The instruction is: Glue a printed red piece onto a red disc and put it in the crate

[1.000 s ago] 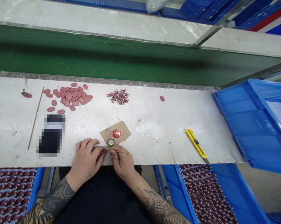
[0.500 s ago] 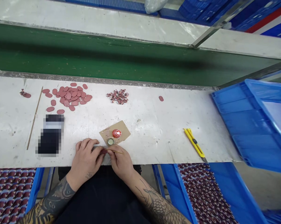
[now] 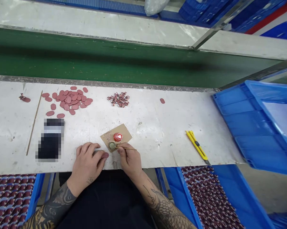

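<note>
My left hand [image 3: 88, 162] lay on the table [image 3: 172, 121], fingertips pinching a pink oval [image 3: 105, 155] at the near edge. My right hand [image 3: 129, 158] was closed on a thin stick [image 3: 126, 148], its tip at the bottle cap [image 3: 112, 145] on the cardboard [image 3: 125, 133].

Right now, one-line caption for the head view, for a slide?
Left hand pins a pink oval piece to the white bench; right hand dips a thin stick toward a bottle cap on cardboard.
</note>
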Motion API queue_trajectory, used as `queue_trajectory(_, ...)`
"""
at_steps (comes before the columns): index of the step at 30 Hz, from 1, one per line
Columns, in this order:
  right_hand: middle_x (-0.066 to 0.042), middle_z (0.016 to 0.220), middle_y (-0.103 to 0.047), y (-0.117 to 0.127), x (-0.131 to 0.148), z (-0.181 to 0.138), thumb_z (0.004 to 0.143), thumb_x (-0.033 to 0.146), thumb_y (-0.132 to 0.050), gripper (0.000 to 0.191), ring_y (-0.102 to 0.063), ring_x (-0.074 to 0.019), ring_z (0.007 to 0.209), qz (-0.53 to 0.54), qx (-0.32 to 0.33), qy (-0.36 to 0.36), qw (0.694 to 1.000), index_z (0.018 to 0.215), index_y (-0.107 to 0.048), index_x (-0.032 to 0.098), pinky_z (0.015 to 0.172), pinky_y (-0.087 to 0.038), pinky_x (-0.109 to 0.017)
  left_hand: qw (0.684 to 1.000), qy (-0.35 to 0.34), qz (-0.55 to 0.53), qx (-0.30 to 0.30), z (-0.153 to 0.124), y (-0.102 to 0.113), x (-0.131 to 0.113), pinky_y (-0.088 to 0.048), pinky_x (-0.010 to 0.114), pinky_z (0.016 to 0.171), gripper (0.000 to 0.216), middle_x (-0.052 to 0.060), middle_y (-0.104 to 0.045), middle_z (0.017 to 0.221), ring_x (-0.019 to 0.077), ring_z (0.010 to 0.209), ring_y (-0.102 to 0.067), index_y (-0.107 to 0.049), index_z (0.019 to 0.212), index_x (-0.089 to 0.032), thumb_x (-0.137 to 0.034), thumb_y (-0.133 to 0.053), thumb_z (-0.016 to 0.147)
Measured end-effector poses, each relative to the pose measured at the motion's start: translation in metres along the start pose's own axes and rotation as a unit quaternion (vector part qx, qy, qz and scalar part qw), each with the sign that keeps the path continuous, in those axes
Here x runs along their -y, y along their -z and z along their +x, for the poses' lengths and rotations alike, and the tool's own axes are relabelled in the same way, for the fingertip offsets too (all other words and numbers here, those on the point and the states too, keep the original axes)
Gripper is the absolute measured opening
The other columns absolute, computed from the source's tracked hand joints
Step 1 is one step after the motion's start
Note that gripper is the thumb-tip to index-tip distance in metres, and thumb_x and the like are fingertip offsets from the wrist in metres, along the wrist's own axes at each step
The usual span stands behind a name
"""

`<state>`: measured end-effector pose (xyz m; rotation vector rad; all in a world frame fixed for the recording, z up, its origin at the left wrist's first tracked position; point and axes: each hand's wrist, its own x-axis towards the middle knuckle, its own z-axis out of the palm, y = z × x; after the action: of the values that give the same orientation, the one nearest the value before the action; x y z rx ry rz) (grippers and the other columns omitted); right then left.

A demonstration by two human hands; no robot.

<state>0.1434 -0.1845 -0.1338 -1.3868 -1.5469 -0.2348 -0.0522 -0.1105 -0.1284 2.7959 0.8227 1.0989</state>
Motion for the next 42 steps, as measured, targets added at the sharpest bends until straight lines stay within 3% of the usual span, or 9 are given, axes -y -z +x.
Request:
queue_trajectory(6, -0.007, 0.091, -0.068, 0.003, 0.005, 0.001, 0.099, 0.012, -0.046, 0.014, -0.066, -0.0193, 0.083, 0.007, 0.005, 0.004, 1.0, 0.097, -0.06, 0.017, 0.076, -0.056, -0.034, 1.0, 0.005, -0.001, 0.008, 0.001, 0.001, 0.002, -0.036, 0.046, 0.093, 0.012, 0.002, -0.061, 0.12, 0.0246, 0.116, -0.05, -0.07, 0.102, -0.027, -0.03, -0.059, 0.097)
queue_trajectory(14, -0.003, 0.089, -0.064, -0.002, 0.017, -0.015, 0.097, 0.011, -0.048, 0.012, -0.063, -0.0141, 0.081, 0.054, 0.033, 0.028, 0.998, 0.1, -0.057, 0.018, 0.072, -0.053, -0.026, 1.0, 0.004, -0.002, 0.017, 0.002, 0.003, 0.0, -0.036, 0.046, 0.093, 0.015, 0.003, -0.06, 0.121, 0.0247, 0.115, -0.049, -0.07, 0.103, -0.025, -0.03, -0.057, 0.098)
queue_trajectory(28, -0.005, 0.083, -0.061, -0.011, 0.015, -0.013, 0.099, 0.012, -0.046, 0.01, -0.058, -0.0171, 0.077, -0.002, 0.081, 0.05, 0.995, 0.095, -0.052, 0.018, 0.069, -0.05, -0.032, 1.0, -0.005, 0.007, 0.007, 0.002, 0.004, -0.001, -0.037, 0.046, 0.093, 0.015, 0.004, -0.061, 0.12, 0.0259, 0.114, -0.05, -0.069, 0.104, -0.023, -0.029, -0.057, 0.098)
queue_trajectory(33, -0.006, 0.088, -0.063, -0.01, 0.014, -0.015, 0.099, 0.012, -0.046, 0.009, -0.061, -0.0167, 0.081, 0.029, 0.057, 0.049, 0.997, 0.097, -0.053, 0.017, 0.073, -0.052, -0.032, 1.0, -0.001, 0.003, 0.007, 0.002, 0.004, -0.001, -0.037, 0.046, 0.093, 0.015, 0.004, -0.061, 0.12, 0.0257, 0.114, -0.049, -0.07, 0.103, -0.024, -0.03, -0.057, 0.098)
queue_trajectory(36, -0.004, 0.086, -0.064, -0.003, 0.012, -0.013, 0.1, 0.014, -0.046, 0.013, -0.062, -0.0142, 0.078, 0.075, 0.024, 0.005, 0.997, 0.097, -0.058, 0.018, 0.071, -0.052, -0.028, 1.0, 0.005, -0.005, 0.017, 0.002, 0.004, -0.001, -0.036, 0.046, 0.094, 0.014, 0.003, -0.06, 0.12, 0.0249, 0.115, -0.049, -0.07, 0.103, -0.025, -0.03, -0.057, 0.098)
queue_trajectory(40, -0.002, 0.082, -0.064, 0.007, 0.008, -0.004, 0.101, 0.015, -0.047, 0.016, -0.062, -0.0116, 0.072, 0.029, -0.039, -0.031, 0.998, 0.099, -0.062, 0.018, 0.065, -0.05, -0.024, 1.0, 0.003, -0.013, 0.014, 0.002, 0.004, -0.001, -0.035, 0.046, 0.094, 0.013, 0.003, -0.061, 0.12, 0.0247, 0.115, -0.049, -0.07, 0.102, -0.025, -0.03, -0.059, 0.097)
queue_trajectory(42, -0.002, 0.083, -0.065, 0.009, 0.006, 0.001, 0.101, 0.014, -0.047, 0.016, -0.063, -0.0108, 0.074, 0.01, -0.032, -0.026, 0.999, 0.098, -0.062, 0.017, 0.066, -0.05, -0.022, 1.0, 0.001, -0.013, 0.011, 0.002, 0.004, -0.002, -0.035, 0.045, 0.093, 0.013, 0.003, -0.061, 0.119, 0.0244, 0.115, -0.049, -0.07, 0.101, -0.025, -0.029, -0.059, 0.097)
